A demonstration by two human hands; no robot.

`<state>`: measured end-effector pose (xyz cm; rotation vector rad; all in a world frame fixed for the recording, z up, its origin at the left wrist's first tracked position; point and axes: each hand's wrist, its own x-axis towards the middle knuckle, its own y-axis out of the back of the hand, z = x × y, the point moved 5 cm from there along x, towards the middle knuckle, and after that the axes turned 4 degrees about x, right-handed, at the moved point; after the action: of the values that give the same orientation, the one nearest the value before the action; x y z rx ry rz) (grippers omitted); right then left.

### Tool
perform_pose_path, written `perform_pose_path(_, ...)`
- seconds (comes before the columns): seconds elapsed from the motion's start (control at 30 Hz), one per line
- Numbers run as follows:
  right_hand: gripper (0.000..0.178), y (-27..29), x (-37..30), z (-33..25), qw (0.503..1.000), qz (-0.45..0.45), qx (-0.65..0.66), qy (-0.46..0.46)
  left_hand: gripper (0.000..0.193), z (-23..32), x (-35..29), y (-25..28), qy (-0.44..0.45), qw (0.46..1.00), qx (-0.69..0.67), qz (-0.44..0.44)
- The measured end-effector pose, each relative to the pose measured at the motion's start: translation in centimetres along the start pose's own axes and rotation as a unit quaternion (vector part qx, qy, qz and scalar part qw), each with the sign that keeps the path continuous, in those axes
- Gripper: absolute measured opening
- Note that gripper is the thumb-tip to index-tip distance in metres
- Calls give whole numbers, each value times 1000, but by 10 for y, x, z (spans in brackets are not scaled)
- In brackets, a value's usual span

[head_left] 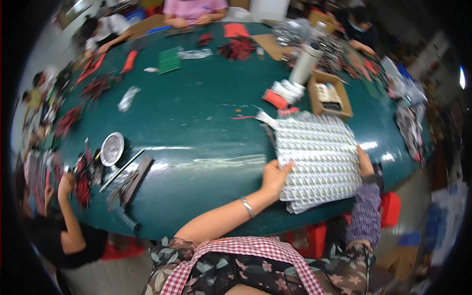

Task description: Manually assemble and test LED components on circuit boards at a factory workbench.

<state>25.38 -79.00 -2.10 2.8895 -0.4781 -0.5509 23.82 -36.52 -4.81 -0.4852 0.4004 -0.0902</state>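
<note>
Glossy dark green, a broad rounded worktop [196, 132] spreads across most of the frame, with people seated around its edge. Right of centre, the left hand [277, 180] has its grip on the left edge of a stack of white sheets [317, 160], thumb over the top, the other fingers mostly out of sight. The right hand [365, 163] is at the stack's right edge, fingers against the side; how tightly its grip closes cannot be told. Rows of small yellowish dots cover the top sheet, and lower layers show unevenly along the near edge. A silver bangle [248, 207] circles the left wrist, and a purple sleeve [366, 214] covers the right forearm.

Just beyond the stack, toward the upper right, stands an open cardboard box [339, 114] with pale and dark things inside. Near it are a pale flask [305, 64] and a white bundle [287, 92], with a red piece [275, 99] beside the bundle. At left, a white bowl [116, 161] sits near a thin pale rod [123, 169], a dark bar [137, 179] and a tool with a bluish-grey handle [126, 216]. Farther off, toward the top, lie a green sheet [170, 60] and a red-and-dark heap [236, 47]. Someone in a pink top [195, 7] sits at the top edge.
</note>
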Motion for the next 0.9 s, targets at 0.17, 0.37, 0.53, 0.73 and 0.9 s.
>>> perform_pose_path(0.17, 71, -26, -6, -5, 999, -22, 23, -9, 47, 5, 1, 21, -14, 994, 103, 12)
perform_pose_path(0.37, 79, -35, 1, -22, 997, -21, 40, -55, 80, 9, -4, 26, 64, 993, 95, -39)
perform_pose_path(0.53, 76, -53, -4, -36, 990, -47, 53, -124, 61, -1, 4, 19, 151, 973, -1, -177)
perform_pose_path(0.73, 73, -58, 3, -24, 981, -64, 125, -134, 62, 3, 12, 24, 138, 972, 9, -192)
perform_pose_path(0.9, 71, -76, -12, -37, 969, -103, 158, -158, 59, 5, 11, 24, 152, 968, -11, -201)
